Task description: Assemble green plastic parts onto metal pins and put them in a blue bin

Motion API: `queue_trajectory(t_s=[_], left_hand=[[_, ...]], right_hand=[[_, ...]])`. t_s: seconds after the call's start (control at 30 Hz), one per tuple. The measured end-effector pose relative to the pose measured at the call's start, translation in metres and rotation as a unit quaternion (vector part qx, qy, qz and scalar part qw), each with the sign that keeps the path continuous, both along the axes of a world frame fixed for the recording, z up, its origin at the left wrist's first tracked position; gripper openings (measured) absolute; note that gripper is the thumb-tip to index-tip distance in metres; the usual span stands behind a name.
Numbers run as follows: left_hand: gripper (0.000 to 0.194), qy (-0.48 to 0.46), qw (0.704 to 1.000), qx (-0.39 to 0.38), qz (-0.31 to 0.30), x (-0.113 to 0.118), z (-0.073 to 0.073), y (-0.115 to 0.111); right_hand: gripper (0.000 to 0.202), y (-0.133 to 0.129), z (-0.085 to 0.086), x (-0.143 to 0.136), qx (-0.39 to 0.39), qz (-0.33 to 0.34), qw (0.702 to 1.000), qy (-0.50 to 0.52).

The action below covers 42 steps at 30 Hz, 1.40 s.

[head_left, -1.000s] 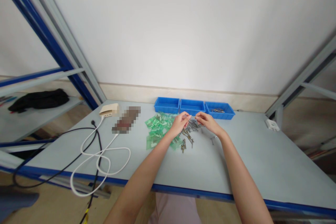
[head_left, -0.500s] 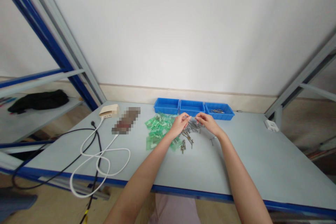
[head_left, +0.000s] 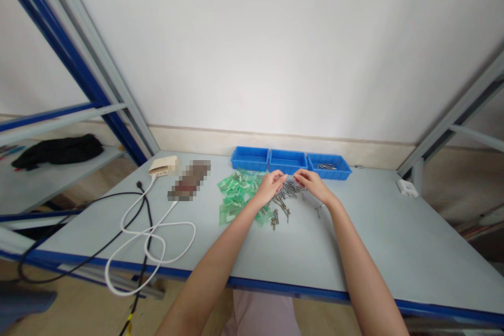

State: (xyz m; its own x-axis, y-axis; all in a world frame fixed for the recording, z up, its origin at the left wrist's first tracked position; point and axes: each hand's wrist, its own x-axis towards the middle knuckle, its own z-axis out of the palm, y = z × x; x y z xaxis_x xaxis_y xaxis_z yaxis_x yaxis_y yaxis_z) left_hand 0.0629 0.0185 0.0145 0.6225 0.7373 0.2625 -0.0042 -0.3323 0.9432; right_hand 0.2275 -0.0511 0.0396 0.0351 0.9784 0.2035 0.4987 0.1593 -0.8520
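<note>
My left hand (head_left: 272,185) is closed in a pinch above the pile, its fingertips on one end of a slim silver screw (head_left: 290,176). Facing it, my right hand (head_left: 312,182) pinches the other end, and the fingers partly cover the piece. Below and between both hands lies a heap of loose metal screws (head_left: 290,189). Several brass-coloured pieces (head_left: 274,219) lie at its near edge. Green plastic bags (head_left: 237,191) with small parts inside are piled left of my left hand. A few single screws (head_left: 318,212) rest beneath my right forearm.
Three blue bins (head_left: 251,158) stand in a row against the wall; the right bin (head_left: 342,172) contains several screws. At the left are a beige box (head_left: 163,167), a pixelated object (head_left: 189,181), a white cable (head_left: 193,236) and a black cable. A white socket (head_left: 407,188) sits far right.
Both hands stay in nearly the same place, still pinching the screw. Only the fingertips have shifted slightly.
</note>
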Motion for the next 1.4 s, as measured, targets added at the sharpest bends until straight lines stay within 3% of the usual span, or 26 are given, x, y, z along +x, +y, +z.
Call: queue_trajectory(t_s=[0.17, 0.27, 0.4, 0.47, 0.57, 0.73, 0.8, 0.9, 0.97, 1.0, 1.1, 1.27, 1.4], left_hand=[[0.042, 0.014, 1.000, 0.008, -0.004, -0.001, 0.006, -0.003], [0.041, 0.010, 1.000, 0.001, 0.005, -0.002, 0.007, -0.003], [0.043, 0.016, 1.000, -0.012, -0.002, -0.002, 0.003, -0.001], [0.045, 0.024, 0.999, -0.017, -0.018, -0.001, 0.000, 0.000], [0.047, 0.035, 0.999, -0.022, -0.030, 0.000, -0.002, 0.000], [0.048, 0.042, 0.998, -0.023, -0.031, 0.000, -0.002, 0.000], [0.047, 0.042, 0.998, -0.022, -0.033, -0.001, -0.002, 0.000], [0.045, 0.043, 0.998, -0.022, -0.037, -0.001, -0.003, 0.000], [0.044, 0.042, 0.998, -0.022, -0.036, -0.001, -0.003, 0.000], [0.044, 0.042, 0.998, -0.023, -0.035, -0.001, -0.003, 0.000], [0.044, 0.044, 0.998, -0.025, -0.034, 0.000, -0.004, 0.001], [0.044, 0.050, 0.998, -0.016, -0.036, 0.000, -0.004, 0.000], [0.041, 0.052, 0.998, -0.010, -0.041, -0.002, 0.001, -0.002]], right_hand=[[0.041, -0.001, 0.005, -0.003, 0.007, -0.020, 0.999, -0.047], [0.042, -0.001, 0.006, 0.004, 0.059, -0.145, 0.985, -0.071], [0.046, -0.005, 0.002, 0.031, 0.101, -0.363, 0.923, -0.073], [0.044, -0.007, -0.005, 0.045, 0.066, -0.421, 0.900, -0.094], [0.044, -0.009, -0.016, 0.059, -0.002, -0.446, 0.888, -0.112], [0.044, -0.011, -0.017, 0.067, -0.010, -0.431, 0.897, -0.101], [0.042, -0.014, -0.012, 0.070, -0.003, -0.377, 0.919, -0.113], [0.036, -0.021, -0.007, 0.072, -0.058, -0.142, 0.981, -0.118], [0.035, -0.025, -0.009, 0.074, -0.131, 0.009, 0.985, -0.112], [0.038, -0.026, -0.010, 0.075, -0.160, 0.047, 0.979, -0.115], [0.037, -0.025, -0.018, 0.080, -0.196, 0.049, 0.966, -0.159], [0.009, -0.019, -0.026, 0.084, -0.236, 0.006, 0.948, -0.214], [0.010, -0.015, -0.019, 0.068, -0.186, -0.015, 0.966, -0.179]])
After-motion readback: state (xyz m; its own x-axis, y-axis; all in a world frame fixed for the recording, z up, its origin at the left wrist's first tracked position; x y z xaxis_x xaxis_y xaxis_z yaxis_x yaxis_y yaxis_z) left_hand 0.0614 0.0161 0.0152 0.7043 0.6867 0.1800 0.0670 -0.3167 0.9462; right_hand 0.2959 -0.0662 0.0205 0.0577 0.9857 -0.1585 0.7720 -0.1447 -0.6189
